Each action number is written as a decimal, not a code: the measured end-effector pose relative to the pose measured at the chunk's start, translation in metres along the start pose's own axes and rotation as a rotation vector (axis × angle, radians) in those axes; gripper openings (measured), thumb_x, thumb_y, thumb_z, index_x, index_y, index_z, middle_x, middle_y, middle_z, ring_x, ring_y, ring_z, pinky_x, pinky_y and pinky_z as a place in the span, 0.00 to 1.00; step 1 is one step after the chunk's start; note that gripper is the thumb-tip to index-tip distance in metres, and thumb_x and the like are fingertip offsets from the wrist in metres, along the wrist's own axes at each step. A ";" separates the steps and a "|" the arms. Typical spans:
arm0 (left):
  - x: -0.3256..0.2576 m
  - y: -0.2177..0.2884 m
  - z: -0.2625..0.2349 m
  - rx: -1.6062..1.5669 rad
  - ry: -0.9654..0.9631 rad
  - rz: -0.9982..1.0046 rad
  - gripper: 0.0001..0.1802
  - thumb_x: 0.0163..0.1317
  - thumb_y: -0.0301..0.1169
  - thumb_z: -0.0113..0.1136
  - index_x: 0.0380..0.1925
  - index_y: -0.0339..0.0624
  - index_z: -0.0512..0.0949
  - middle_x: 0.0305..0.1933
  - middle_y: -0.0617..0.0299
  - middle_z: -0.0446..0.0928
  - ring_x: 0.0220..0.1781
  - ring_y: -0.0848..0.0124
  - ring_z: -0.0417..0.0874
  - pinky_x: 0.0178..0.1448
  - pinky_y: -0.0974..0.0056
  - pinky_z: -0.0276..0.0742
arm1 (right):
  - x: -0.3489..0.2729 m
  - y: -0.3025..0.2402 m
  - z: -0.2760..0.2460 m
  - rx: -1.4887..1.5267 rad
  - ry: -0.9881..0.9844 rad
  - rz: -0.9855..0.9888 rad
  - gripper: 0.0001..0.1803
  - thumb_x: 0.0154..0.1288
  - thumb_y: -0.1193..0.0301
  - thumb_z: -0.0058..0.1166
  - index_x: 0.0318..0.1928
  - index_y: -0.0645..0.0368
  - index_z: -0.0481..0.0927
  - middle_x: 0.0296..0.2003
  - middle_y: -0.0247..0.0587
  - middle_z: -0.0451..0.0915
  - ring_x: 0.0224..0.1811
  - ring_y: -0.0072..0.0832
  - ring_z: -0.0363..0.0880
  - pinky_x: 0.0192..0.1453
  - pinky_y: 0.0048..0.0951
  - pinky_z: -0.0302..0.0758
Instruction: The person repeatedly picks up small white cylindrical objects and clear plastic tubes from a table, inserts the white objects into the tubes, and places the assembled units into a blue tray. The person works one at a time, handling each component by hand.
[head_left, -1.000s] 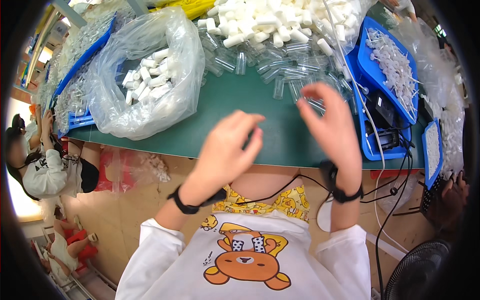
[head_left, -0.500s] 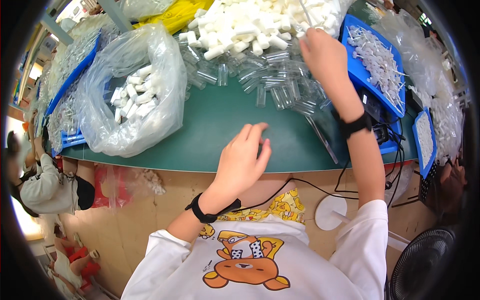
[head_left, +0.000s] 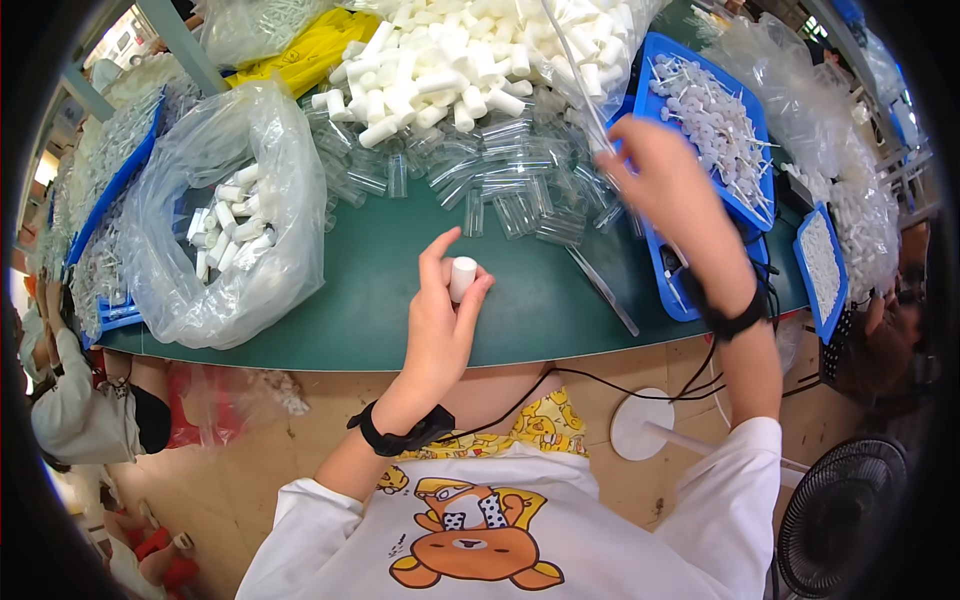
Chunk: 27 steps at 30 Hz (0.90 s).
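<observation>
Fingers of the left hand [head_left: 440,320] now pinch a white cap [head_left: 462,278] mid-bench, newly picked, while the right hand [head_left: 672,190] has reached the blue tray [head_left: 748,205], grip hidden.

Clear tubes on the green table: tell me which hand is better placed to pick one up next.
Right. The right hand is raised just right of the clear tubes, beside the blue tray, and looks free, though blurred. The left hand sits nearer the table edge and already pinches a white cap.

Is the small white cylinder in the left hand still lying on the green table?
No, the left hand pinches the white cylinder between fingertips, lifted above the green table.
</observation>
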<state>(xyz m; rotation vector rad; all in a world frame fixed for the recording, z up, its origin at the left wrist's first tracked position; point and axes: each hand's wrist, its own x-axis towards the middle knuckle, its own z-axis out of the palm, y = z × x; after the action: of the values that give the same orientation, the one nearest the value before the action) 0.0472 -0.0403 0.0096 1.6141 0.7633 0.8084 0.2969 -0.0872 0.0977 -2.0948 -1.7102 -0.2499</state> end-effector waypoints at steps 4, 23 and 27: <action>0.000 -0.010 -0.003 0.195 -0.037 0.115 0.21 0.68 0.28 0.52 0.60 0.38 0.65 0.37 0.53 0.75 0.34 0.67 0.77 0.41 0.66 0.74 | 0.043 0.109 0.005 -0.437 0.212 -0.026 0.08 0.55 0.81 0.46 0.37 0.64 0.75 0.36 0.55 0.76 0.41 0.53 0.76 0.43 0.46 0.74; 0.000 -0.019 -0.017 -0.199 -0.205 0.102 0.16 0.64 0.25 0.58 0.51 0.35 0.73 0.46 0.59 0.76 0.46 0.73 0.80 0.49 0.69 0.76 | 0.059 0.152 0.003 -0.597 -0.114 -0.056 0.08 0.51 0.79 0.54 0.35 0.60 0.78 0.43 0.47 0.75 0.50 0.45 0.75 0.48 0.41 0.76; 0.001 -0.019 -0.016 -0.245 -0.177 0.065 0.14 0.62 0.25 0.60 0.47 0.36 0.74 0.44 0.60 0.79 0.44 0.74 0.80 0.48 0.69 0.76 | 0.058 0.158 -0.002 -0.532 -0.152 -0.164 0.10 0.50 0.79 0.56 0.36 0.59 0.78 0.41 0.44 0.75 0.48 0.44 0.75 0.49 0.38 0.75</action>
<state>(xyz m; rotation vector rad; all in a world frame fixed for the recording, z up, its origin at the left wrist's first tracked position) 0.0334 -0.0282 -0.0071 1.4726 0.4692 0.7623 0.4630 -0.0605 0.0898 -2.3840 -2.0852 -0.6752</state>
